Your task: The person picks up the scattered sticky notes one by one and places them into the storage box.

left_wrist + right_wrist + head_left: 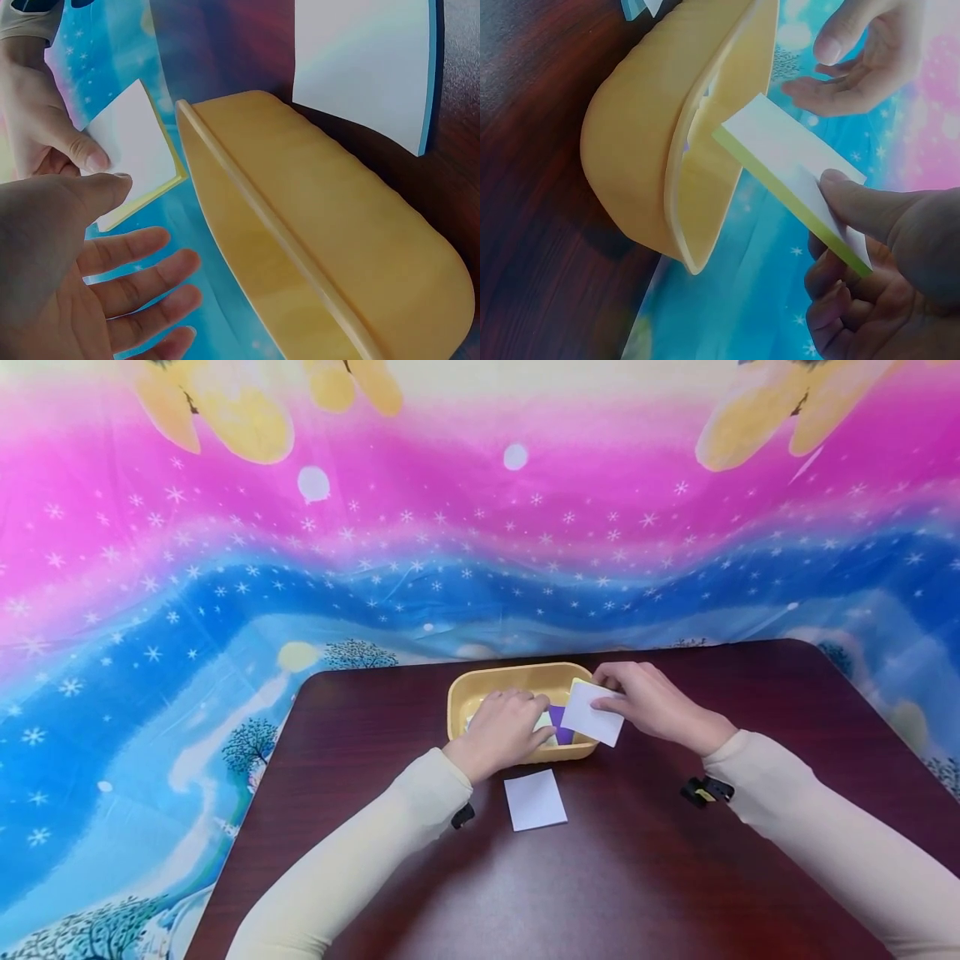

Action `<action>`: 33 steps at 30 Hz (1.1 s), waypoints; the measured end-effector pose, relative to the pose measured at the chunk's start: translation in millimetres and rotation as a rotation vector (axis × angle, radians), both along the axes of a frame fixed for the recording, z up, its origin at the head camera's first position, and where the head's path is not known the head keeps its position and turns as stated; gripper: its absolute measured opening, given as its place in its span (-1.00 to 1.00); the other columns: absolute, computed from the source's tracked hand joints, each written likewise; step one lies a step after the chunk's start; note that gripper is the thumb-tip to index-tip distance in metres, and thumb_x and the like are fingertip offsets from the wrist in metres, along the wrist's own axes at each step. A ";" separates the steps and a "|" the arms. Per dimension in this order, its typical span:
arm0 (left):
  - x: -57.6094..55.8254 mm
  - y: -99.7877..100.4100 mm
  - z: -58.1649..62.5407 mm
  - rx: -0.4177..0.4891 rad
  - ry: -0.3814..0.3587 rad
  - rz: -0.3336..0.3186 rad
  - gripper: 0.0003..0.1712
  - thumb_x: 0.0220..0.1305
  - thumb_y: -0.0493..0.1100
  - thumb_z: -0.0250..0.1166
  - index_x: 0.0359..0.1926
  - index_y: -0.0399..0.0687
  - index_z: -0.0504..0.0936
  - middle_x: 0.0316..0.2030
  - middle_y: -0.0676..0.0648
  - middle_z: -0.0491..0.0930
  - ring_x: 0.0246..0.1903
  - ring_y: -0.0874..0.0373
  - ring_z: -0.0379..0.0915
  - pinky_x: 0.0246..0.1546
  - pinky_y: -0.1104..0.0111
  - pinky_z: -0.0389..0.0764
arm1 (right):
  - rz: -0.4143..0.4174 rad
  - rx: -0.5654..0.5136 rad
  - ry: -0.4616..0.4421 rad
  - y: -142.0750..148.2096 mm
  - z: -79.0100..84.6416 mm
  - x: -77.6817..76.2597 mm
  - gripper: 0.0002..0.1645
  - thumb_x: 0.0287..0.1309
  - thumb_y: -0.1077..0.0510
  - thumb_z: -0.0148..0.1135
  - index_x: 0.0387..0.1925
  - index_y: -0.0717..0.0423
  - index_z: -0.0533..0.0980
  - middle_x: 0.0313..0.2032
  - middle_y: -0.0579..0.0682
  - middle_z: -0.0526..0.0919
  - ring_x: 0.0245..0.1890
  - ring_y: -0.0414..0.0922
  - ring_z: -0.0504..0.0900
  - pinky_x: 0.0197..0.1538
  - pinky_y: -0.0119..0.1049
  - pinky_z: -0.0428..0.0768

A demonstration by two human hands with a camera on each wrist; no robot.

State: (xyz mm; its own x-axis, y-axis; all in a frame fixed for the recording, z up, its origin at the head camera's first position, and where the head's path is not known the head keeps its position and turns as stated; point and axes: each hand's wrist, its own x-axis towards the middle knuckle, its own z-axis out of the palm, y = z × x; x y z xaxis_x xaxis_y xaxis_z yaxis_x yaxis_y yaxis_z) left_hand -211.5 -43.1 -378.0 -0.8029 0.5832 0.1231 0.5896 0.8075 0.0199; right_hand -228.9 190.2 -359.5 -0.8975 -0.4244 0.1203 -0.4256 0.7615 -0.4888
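Note:
My right hand (656,703) pinches a sticky note pad (592,713) at the right end of the yellow basket (517,758). The pad's face is white, and a yellow-green edge shows in the right wrist view (795,202). Over the left part of the basket is my left hand (501,731), its fingers extended and apart in the left wrist view. Inside the basket lie a purple piece (561,725) and a pale green one, partly hidden by the hands. Another white-faced pad (536,800) with a blue edge lies on the table just in front of the basket.
The basket stands near the far edge of the dark wooden table (360,735). Behind the table hangs a pink and blue cloth (450,527) with snowflakes. Black straps (707,791) are on both wrists.

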 end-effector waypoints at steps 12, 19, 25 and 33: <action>-5.1 -4.4 -0.1 0.014 -0.047 0.035 -0.56 0.42 0.16 0.23 0.10 0.00 0.65 -0.08 0.01 0.73 -0.09 0.09 0.62 -0.02 0.19 0.60 | -0.001 -0.012 -0.005 -12.9 -3.1 -8.8 -0.79 0.22 0.22 0.40 -0.15 0.22 0.59 -0.36 0.08 0.73 -0.44 -0.13 0.62 -0.37 -0.29 0.57; -8.3 -8.4 -0.8 0.029 -0.081 0.053 -0.56 0.43 0.15 0.23 0.13 -0.01 0.64 -0.06 0.01 0.73 -0.04 0.09 0.61 0.09 0.17 0.60 | -0.011 -0.001 0.000 -20.0 -4.0 -14.2 -0.77 0.23 0.19 0.40 -0.13 0.21 0.60 -0.35 0.09 0.73 -0.43 -0.12 0.62 -0.36 -0.28 0.57; -10.7 -10.8 -3.1 0.025 -0.086 0.058 -0.56 0.43 0.14 0.23 0.14 -0.01 0.63 -0.06 0.00 0.72 -0.05 0.08 0.60 0.10 0.16 0.59 | -0.020 -0.004 -0.002 -24.2 -7.5 -17.8 -0.78 0.22 0.18 0.41 -0.16 0.20 0.61 -0.34 0.08 0.73 -0.42 -0.12 0.62 -0.34 -0.27 0.56; -14.5 -15.0 -7.1 0.033 -0.085 0.071 -0.58 0.43 0.12 0.24 0.08 -0.06 0.65 -0.13 -0.02 0.72 -0.17 0.08 0.58 -0.04 0.20 0.61 | -0.014 -0.021 -0.014 -27.8 -18.1 -25.2 -0.81 0.22 0.17 0.41 -0.19 0.19 0.63 -0.36 0.06 0.74 -0.43 -0.13 0.61 -0.34 -0.28 0.55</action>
State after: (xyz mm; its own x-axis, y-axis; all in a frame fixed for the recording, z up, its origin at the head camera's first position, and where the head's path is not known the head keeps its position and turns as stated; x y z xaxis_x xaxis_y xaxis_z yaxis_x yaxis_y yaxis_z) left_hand -226.0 -58.2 -385.1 -0.8503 0.5215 0.0708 0.5261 0.8451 0.0949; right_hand -254.1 162.4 -377.6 -0.9050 -0.4091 0.1165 -0.4079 0.7571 -0.5102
